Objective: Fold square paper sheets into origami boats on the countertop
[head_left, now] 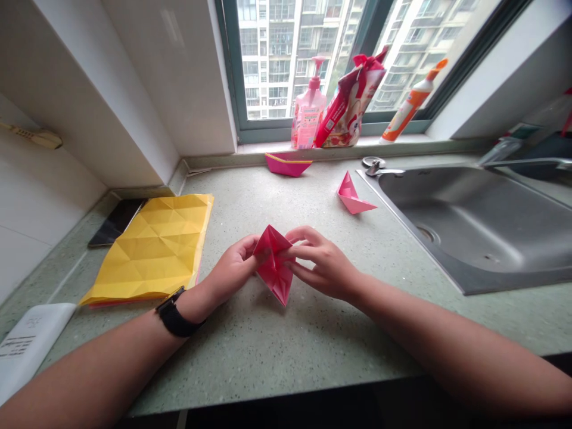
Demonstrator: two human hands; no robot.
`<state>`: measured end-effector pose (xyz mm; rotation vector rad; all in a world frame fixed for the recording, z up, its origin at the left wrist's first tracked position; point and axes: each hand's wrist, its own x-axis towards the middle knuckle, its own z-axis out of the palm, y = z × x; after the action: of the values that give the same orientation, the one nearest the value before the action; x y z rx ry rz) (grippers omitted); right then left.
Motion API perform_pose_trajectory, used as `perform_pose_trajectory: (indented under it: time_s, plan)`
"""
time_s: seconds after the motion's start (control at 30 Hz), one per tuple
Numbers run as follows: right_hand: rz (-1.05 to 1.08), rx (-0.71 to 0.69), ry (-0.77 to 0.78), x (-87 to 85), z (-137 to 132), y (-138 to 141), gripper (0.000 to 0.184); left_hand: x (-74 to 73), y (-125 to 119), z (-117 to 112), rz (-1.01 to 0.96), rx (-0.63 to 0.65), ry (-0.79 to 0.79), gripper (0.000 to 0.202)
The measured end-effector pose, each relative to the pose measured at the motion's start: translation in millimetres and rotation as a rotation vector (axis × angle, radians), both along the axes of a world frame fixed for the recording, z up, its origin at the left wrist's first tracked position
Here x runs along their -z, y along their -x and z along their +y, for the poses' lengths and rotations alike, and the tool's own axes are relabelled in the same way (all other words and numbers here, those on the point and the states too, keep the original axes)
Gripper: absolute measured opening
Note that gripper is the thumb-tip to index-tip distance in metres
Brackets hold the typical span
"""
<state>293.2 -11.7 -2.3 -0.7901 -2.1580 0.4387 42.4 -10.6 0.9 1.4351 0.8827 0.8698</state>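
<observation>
A red origami piece (276, 276) is sitting between the left hand (230, 265), which is pinching its left edge, and the right hand (328, 262), which is gripping its right. Beyond, a pink paper boat (351, 204) is standing near the sink (473, 247).

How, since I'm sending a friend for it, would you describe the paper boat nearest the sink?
Find the steel sink on the counter's right. Beside its far left corner stands a light pink paper boat, one tip pointing up. The darker boat near the window has a yellow edge; this one shows no yellow.
</observation>
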Motion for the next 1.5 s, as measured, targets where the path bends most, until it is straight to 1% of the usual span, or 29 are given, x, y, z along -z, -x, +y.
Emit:
perform_pose_trajectory:
  time_s: [0.03, 0.1, 0.17, 0.23, 0.27, 0.33, 0.43, 0.5, 0.57, 0.63, 0.7, 0.77, 0.87, 0.97, 1.07, 1.1, 1.17, 1.23, 1.3, 1.33, 1.37, 1.4, 1.43, 1.5]
  plan:
    - [0.003, 0.003, 0.056, 0.1, 1, -1, 0.016, 2.6, 1, 1, -0.001, -0.022, 0.000, 0.055]
    - [-0.003, 0.031, 0.172, 0.5, 5, -2, 0.018, 8.0, 4, 4, 0.024, -0.125, -0.059, 0.058]
    - [-0.033, 0.068, 0.273, 2.0, 8, -4, 0.019, 11.8, 8, 5, 0.103, -0.235, -0.215, 0.062]
    - [-0.079, 0.083, 0.338, 4.8, 10, -5, 0.019, 12.7, 11, 5, 0.207, -0.253, -0.420, 0.055]
    - [-0.099, 0.084, 0.347, 6.3, 11, -6, 0.019, 12.1, 12, 4, 0.259, -0.236, -0.521, 0.049]
    - [-0.118, 0.094, 0.314, 9.0, 12, -7, 0.018, 9.7, 13, 1, 0.355, -0.192, -0.691, 0.037]
    - [-0.108, 0.163, 0.203, 9.8, 12, -9, 0.015, 5.7, 12, -2, 0.481, -0.164, -0.845, 0.024]
    - [-0.100, 0.212, 0.140, 8.3, 13, -11, 0.012, 3.9, 11, -3, 0.529, -0.145, -0.878, 0.022]
    - [-0.106, 0.243, 0.099, 6.2, 14, -12, 0.010, 2.9, 11, -3, 0.551, -0.116, -0.873, 0.021]
    - [-0.119, 0.265, 0.085, 4.4, 14, -11, 0.010, 2.5, 11, -2, 0.561, -0.086, -0.852, 0.021]
    - [-0.123, 0.274, 0.104, 3.1, 14, -11, 0.013, 2.9, 11, -1, 0.566, -0.060, -0.838, 0.022]
    - [-0.109, 0.256, 0.146, 2.2, 14, -10, 0.012, 4.3, 10, 0, 0.558, -0.036, -0.835, 0.024]
    - [-0.080, 0.183, 0.185, 2.7, 14, -9, 0.004, 6.6, 11, 0, 0.518, -0.040, -0.857, 0.032]
    - [-0.084, 0.114, 0.158, 4.6, 13, -6, 0.010, 6.5, 11, 0, 0.520, -0.039, -0.925, 0.036]
    - [-0.109, 0.108, 0.087, 1.7, 18, -11, 0.016, 4.0, 13, -1, 0.568, -0.006, -0.978, 0.029]
    - [-0.111, 0.146, 0.049, -1.4, 23, -17, 0.017, 3.2, 13, -1, 0.582, -0.002, -0.990, 0.025]
    - [-0.099, 0.317, -0.050, -10.2, 38, -38, 0.017, 2.1, 14, 0, 0.597, -0.010, -1.011, 0.021]
    - [-0.108, 0.534, -0.144, -19.2, 55, -69, 0.018, 2.0, 14, 1, 0.601, -0.027, -1.010, 0.021]
    - [-0.159, 0.776, -0.155, -23.7, 72, -105, 0.025, 2.8, 15, 3, 0.612, -0.047, -0.998, 0.019]
    - [-0.196, 0.893, -0.123, -23.5, 78, -121, 0.033, 3.6, 16, 3, 0.621, -0.059, -0.998, 0.018]
    - [-0.242, 0.979, -0.068, -21.7, 83, -136, 0.038, 4.6, 16, 4, 0.631, -0.070, -1.004, 0.018]
    - [-0.291, 1.026, 0.001, -18.7, 86, -148, 0.040, 5.7, 17, 5, 0.640, -0.080, -1.016, 0.018]
    - [-0.338, 1.039, 0.072, -15.2, 89, -156, 0.039, 7.0, 17, 5, 0.646, -0.090, -1.033, 0.020]
    - [-0.408, 1.035, 0.180, -8.5, 91, -164, 0.036, 9.6, 18, 5, 0.654, -0.099, -1.071, 0.026]
